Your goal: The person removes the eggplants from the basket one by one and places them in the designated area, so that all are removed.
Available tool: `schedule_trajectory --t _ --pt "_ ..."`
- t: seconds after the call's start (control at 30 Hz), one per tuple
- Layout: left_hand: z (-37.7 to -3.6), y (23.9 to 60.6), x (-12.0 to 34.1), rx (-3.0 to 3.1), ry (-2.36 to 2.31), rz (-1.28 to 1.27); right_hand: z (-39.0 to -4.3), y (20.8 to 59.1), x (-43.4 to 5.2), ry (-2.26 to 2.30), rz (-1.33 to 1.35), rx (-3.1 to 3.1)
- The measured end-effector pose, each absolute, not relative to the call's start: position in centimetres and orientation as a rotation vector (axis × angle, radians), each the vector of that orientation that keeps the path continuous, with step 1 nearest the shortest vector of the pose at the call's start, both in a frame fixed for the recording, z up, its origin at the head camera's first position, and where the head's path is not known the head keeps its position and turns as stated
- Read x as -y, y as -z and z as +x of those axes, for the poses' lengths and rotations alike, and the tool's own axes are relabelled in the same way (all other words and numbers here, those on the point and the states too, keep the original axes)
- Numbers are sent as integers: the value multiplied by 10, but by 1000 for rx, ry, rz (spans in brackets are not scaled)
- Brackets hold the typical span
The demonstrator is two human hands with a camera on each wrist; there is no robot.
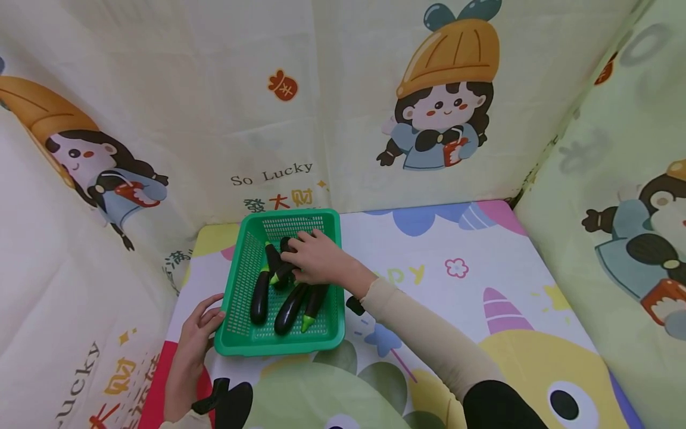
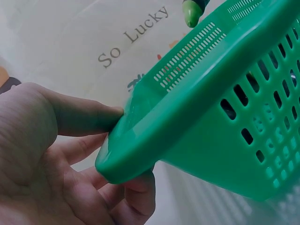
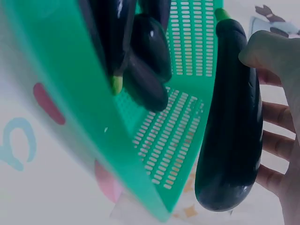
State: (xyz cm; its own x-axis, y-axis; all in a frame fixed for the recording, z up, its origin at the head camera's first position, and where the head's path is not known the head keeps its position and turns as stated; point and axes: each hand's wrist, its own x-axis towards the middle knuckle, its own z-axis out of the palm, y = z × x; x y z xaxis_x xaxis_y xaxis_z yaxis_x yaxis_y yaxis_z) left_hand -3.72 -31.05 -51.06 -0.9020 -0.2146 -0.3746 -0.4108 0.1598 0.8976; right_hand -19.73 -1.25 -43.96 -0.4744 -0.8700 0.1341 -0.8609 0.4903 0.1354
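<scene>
A green slotted basket (image 1: 243, 262) stands on the cartoon mat at the far left. Several dark eggplants (image 1: 261, 295) with green stems lie in it. My right hand (image 1: 302, 257) reaches into the basket and grips one eggplant (image 1: 284, 273); the right wrist view shows this eggplant (image 3: 232, 122) held between thumb and fingers (image 3: 276, 145) above the basket (image 3: 70, 93), with other eggplants (image 3: 150, 47) beside it. My left hand (image 1: 210, 320) grips the basket's near left corner; its thumb (image 2: 84, 115) lies on the rim (image 2: 211, 89) and its fingers curl underneath.
Printed cloth walls (image 1: 161, 119) close in the mat (image 1: 455, 280) at the left, back and right. The basket sits close to the left wall. The mat stretches out to the right of the basket.
</scene>
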Motion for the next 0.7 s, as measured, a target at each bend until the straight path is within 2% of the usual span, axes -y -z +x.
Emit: schedule_trajectory --t 0.7 --pt "-38 514 312 -2251 -1836 -637 -225 446 -44 -347 1140 2758"
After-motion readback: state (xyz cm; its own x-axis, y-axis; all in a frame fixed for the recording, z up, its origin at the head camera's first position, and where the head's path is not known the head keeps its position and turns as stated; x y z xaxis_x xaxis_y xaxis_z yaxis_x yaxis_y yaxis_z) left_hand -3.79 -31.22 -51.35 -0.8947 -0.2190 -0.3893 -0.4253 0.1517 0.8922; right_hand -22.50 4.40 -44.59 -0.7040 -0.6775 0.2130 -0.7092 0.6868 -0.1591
